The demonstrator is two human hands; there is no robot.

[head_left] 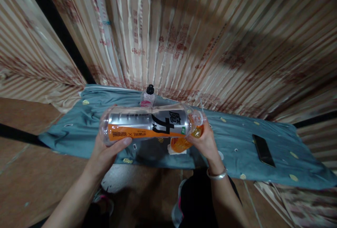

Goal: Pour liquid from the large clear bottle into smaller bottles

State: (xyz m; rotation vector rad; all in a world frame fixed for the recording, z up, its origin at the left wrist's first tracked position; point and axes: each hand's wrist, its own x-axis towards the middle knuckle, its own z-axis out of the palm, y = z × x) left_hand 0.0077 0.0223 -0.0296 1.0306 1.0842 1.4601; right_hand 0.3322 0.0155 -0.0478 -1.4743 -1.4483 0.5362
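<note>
A large clear plastic bottle (147,122) with a silver and orange label lies sideways in the air above the cloth. My left hand (109,150) is closed around its base end, thumb along the label's lower edge. My right hand (206,142) is closed at the bottle's clear neck end, where orange liquid shows. Just below and behind these fingers is a clear container of orange liquid (180,145), over a white piece of paper or tissue (177,151). Whether my right fingers also touch that container cannot be made out.
A blue-green patterned cloth (231,163) covers the low table. Behind the large bottle stands a small clear bottle with a black cap (149,96). A dark phone (263,150) lies at the right. Striped curtain (181,45) hangs behind, with black poles (59,27) at the side.
</note>
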